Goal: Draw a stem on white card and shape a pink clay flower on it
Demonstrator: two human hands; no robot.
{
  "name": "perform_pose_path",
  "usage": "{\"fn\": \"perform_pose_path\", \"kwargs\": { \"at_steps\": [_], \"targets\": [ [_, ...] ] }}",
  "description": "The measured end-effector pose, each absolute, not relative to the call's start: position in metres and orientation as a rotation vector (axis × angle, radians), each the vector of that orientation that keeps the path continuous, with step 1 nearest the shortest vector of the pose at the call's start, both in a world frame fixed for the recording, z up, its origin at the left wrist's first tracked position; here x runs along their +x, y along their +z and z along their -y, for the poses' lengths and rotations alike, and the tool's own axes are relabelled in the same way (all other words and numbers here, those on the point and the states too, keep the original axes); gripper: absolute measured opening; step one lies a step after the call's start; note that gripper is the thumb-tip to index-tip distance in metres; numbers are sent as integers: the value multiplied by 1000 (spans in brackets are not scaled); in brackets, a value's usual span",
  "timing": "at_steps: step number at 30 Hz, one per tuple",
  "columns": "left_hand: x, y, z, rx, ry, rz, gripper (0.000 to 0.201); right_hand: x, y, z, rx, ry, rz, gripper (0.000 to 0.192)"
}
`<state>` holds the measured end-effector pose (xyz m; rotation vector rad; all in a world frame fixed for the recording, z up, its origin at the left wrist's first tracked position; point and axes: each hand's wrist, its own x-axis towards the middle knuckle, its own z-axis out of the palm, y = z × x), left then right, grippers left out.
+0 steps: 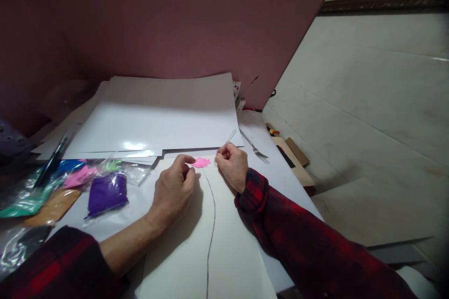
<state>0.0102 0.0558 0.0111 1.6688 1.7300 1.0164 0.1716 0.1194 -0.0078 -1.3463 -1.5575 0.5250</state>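
Note:
A small pink clay flower shape (201, 162) lies on a white sheet (182, 252), at the top of a thin drawn dark line (212, 215). My left hand (173, 189) rests on the sheet just left of the pink shape, fingers curled, thumb and forefinger close to its edge. My right hand (232, 164) sits just right of the shape and pinches a thin clear stick tool (228, 140) that points up and to the right. Both sleeves are red and black plaid.
A stack of large white sheets (154, 121) lies behind the hands. Plastic bags of coloured clay, purple (107, 194), pink, green, blue and orange, lie at the left. A metal fork (255, 147) rests to the right. A pale floor lies beyond the table's right edge.

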Motion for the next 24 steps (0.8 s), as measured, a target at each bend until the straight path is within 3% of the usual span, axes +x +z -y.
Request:
{"fn": "perform_pose_path", "kwargs": {
  "at_steps": [9,24],
  "targets": [
    [11,11,-56,1660,1032,-1727,16,171,-9,-119,-1230,763,1529,7],
    [11,10,-57,1653,1037,-1723,16,172,-10,-124,-1347,588,1604,7]
  ]
}}
